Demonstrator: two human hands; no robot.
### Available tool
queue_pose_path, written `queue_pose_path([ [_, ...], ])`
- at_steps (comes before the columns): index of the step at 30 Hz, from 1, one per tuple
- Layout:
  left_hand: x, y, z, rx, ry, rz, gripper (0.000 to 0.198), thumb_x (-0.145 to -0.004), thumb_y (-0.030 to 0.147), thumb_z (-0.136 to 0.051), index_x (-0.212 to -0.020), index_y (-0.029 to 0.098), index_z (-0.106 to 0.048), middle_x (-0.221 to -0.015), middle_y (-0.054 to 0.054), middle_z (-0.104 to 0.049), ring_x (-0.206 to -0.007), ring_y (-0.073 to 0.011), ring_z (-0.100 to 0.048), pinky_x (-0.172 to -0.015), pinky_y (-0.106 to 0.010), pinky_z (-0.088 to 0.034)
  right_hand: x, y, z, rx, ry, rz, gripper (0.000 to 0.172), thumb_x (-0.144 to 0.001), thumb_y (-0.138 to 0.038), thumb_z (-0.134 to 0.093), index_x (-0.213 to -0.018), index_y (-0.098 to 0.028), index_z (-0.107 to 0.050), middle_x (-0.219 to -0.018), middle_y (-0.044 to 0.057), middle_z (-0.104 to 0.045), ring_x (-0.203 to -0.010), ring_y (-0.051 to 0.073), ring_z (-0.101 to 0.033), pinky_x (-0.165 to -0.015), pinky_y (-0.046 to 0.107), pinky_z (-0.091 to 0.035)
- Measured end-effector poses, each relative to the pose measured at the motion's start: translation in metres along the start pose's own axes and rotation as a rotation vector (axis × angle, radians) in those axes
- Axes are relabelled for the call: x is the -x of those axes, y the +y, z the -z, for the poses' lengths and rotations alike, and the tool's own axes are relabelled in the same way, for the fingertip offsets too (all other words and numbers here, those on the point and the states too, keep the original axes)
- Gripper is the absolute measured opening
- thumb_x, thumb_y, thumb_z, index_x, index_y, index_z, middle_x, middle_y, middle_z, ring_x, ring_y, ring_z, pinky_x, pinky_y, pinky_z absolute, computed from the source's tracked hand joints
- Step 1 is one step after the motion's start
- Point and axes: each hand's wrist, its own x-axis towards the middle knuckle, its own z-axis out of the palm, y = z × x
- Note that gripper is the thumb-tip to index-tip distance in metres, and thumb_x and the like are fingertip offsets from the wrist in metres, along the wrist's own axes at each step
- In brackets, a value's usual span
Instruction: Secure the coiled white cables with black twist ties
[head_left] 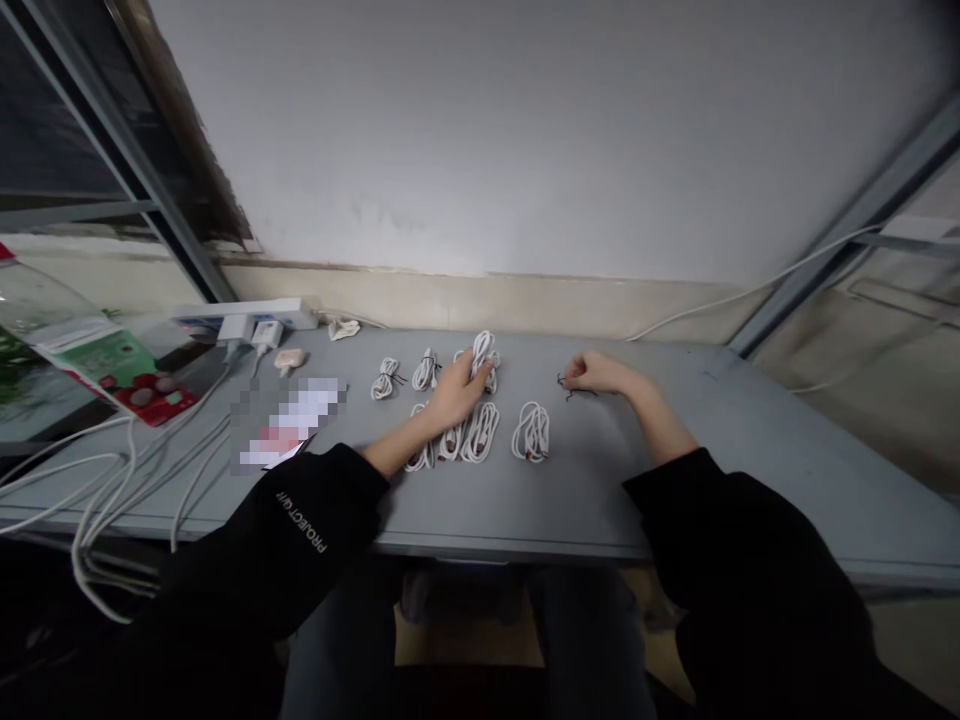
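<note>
My left hand [459, 390] is closed around a coiled white cable [482, 350], held upright above the grey table [600, 500]. Farther right, the fingers of my right hand [592, 372] pinch a thin black twist tie [562, 381] close to the tabletop. Several more coiled white cables lie around my left hand. One tied coil [385, 379] and another tied coil [425, 370] are to its left, each with a black tie. Nearer to me are a coil [481, 432] and a separate coil [531, 433]. My left hand and forearm partly cover some coils.
At the back left, a white power strip [296, 314] holds plugged-in chargers. A pale charger [289, 358] and a partly blurred sheet [300, 420] lie nearby. Loose white cables [112, 490] hang over the left front edge. A large bottle [97, 340] stands far left; a wall borders the back.
</note>
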Motion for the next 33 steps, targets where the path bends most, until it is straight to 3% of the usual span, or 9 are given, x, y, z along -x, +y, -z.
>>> queue_pose_path([
  [7,0.001,0.000,0.001,-0.034,-0.014,-0.019,0.016,-0.094,0.032,-0.044,-0.083,0.021,-0.049,-0.071,-0.001,-0.056,-0.072,-0.0189,-0.055,-0.072,-0.031,-0.042,-0.001,-0.008,-0.008,0.039,0.043,0.027,0.024,-0.073,-0.007,-0.059,-0.051,-0.016,-0.053,-0.056,0.002,-0.058,-0.056,0.011,-0.050,-0.057,0.024,-0.035],
  [17,0.001,0.002,0.004,-0.056,-0.034,-0.038,0.018,-0.095,0.032,-0.043,-0.080,0.022,-0.045,-0.069,0.000,-0.053,-0.071,-0.0189,-0.054,-0.072,-0.031,-0.041,0.005,-0.001,0.003,0.168,-0.068,-0.096,0.019,-0.064,-0.008,-0.062,-0.050,-0.018,-0.054,-0.052,0.001,-0.055,-0.056,0.016,-0.053,-0.055,0.027,-0.037],
  [24,0.001,0.004,0.005,-0.052,-0.053,-0.038,0.017,-0.095,0.031,-0.041,-0.081,0.021,-0.042,-0.071,-0.001,-0.052,-0.072,-0.0189,-0.052,-0.072,-0.031,-0.040,0.007,-0.001,0.006,0.177,-0.112,-0.104,0.020,-0.068,-0.007,-0.060,-0.050,-0.016,-0.055,-0.052,0.002,-0.055,-0.055,0.014,-0.054,-0.056,0.026,-0.037],
  [30,0.000,0.003,0.004,-0.062,-0.031,-0.044,0.017,-0.094,0.030,-0.044,-0.079,0.021,-0.044,-0.072,-0.001,-0.053,-0.073,-0.0186,-0.052,-0.072,-0.031,-0.039,0.009,-0.001,0.010,0.107,-0.097,-0.121,0.014,-0.068,-0.003,-0.055,-0.063,-0.015,-0.061,-0.054,0.001,-0.055,-0.052,0.013,-0.051,-0.054,0.026,-0.036],
  [33,0.000,0.000,0.002,-0.056,-0.016,-0.051,0.016,-0.094,0.030,-0.044,-0.081,0.020,-0.046,-0.072,-0.001,-0.054,-0.073,-0.0184,-0.052,-0.072,-0.030,-0.039,0.008,0.001,0.010,0.018,-0.015,-0.111,0.019,-0.065,-0.001,-0.053,-0.073,-0.015,-0.063,-0.057,0.000,-0.057,-0.050,0.013,-0.050,-0.052,0.026,-0.037],
])
